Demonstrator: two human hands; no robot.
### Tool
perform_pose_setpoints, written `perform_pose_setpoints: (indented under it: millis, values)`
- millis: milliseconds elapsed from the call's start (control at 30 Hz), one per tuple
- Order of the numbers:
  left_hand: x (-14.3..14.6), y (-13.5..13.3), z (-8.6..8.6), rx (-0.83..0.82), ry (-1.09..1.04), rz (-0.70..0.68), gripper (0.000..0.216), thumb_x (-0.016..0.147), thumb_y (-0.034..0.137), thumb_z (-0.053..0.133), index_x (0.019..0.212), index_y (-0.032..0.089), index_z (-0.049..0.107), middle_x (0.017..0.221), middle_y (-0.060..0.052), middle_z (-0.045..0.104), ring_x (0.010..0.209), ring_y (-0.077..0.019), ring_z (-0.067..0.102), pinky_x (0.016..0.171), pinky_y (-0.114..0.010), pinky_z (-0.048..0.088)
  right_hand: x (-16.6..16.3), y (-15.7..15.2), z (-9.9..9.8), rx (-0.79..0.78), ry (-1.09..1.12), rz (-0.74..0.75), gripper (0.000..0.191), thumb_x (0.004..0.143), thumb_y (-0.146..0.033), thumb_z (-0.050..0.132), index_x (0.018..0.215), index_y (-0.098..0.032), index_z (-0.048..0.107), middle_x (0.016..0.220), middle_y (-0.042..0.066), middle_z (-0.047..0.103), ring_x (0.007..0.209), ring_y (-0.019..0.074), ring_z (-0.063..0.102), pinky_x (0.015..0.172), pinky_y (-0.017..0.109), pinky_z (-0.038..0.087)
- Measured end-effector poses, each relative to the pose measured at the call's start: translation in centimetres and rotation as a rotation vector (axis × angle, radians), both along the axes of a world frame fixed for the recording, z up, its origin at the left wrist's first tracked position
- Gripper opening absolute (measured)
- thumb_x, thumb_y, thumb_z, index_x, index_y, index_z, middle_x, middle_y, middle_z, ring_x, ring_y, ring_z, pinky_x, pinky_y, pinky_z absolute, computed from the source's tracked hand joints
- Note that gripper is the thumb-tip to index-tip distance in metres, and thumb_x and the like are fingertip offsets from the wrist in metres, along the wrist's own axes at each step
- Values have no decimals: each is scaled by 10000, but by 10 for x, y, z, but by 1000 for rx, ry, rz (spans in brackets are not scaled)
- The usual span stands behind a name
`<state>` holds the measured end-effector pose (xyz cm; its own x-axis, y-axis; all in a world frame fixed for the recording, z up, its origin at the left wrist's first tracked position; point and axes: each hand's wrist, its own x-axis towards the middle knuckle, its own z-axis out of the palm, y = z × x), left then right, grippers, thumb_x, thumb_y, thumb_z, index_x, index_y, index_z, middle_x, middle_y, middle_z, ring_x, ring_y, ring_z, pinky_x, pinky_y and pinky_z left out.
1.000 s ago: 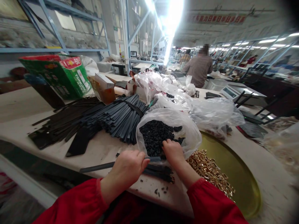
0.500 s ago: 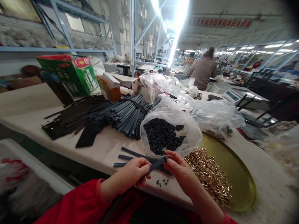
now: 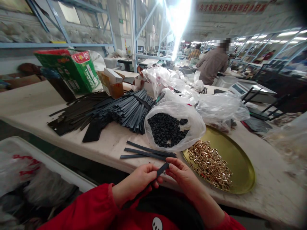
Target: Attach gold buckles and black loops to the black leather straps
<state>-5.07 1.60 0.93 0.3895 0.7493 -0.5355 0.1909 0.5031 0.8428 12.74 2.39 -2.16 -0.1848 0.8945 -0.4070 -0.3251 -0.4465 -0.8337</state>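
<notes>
A dark blue-grey strap (image 3: 162, 169) runs between my hands, close to my body at the table's front edge. My left hand (image 3: 141, 179) is closed around it, thumb on top. At its far end, my right hand (image 3: 182, 174) pinches the tip; whatever else lies between those fingers is hidden. Just beyond, several similar straps (image 3: 141, 150) lie side by side on the table. Past them sits an open plastic bag (image 3: 200, 127) of small black loops (image 3: 165, 129). To the right, a gold oval tray (image 3: 242, 166) carries a heap of gold metal buckles (image 3: 211, 164).
A large bundle of straps (image 3: 124, 110) and darker strips (image 3: 79, 111) lie at the left. Behind stand a green and red box (image 3: 72, 70) and a small open carton (image 3: 111, 83). A scale (image 3: 249, 91) is at the far right; a person (image 3: 213, 64) works beyond.
My view has tilted and shifted slightly. Both hands have come nearer my body with the strap, away from the straps on the table. The person in the background leans further right.
</notes>
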Motion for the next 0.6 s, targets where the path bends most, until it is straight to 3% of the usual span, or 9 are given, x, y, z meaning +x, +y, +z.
perform_pose_setpoints:
  millis: [167,300,400,467,600]
  values:
    - [3,-1,-7,200,182,-53,205,783,354,416,692,176,464,491,50,504,370,-74,414,357,-166,289,-8,-6,5,211,-261,8,328,611,-400,726,833,-180,630,670,-17,612,603,124,541,615,263,439]
    - [5,1,-4,292,229,-142,202,794,310,394,682,169,488,517,42,504,413,-83,448,376,-162,304,-9,-6,3,230,-320,62,282,593,-357,727,790,-190,614,694,-11,618,651,149,552,609,266,434]
    - [4,1,-1,248,159,-223,216,806,307,402,925,170,519,629,31,552,441,-82,477,399,-162,325,-4,-1,1,188,-232,-10,355,606,-357,725,886,-202,571,680,-24,615,614,134,547,614,263,432]
    - [4,2,-2,225,145,-244,336,830,320,373,1125,177,445,590,47,526,422,-90,446,400,-171,312,-6,0,-2,162,-154,-77,451,611,-360,730,983,-210,524,673,-33,616,597,125,550,624,261,430]
    - [10,8,-11,274,158,-142,474,867,383,316,1265,129,350,497,68,420,452,-121,402,430,-199,288,-15,-2,-10,102,-11,-29,695,576,-349,760,1156,-234,395,709,-34,629,663,159,605,662,288,451]
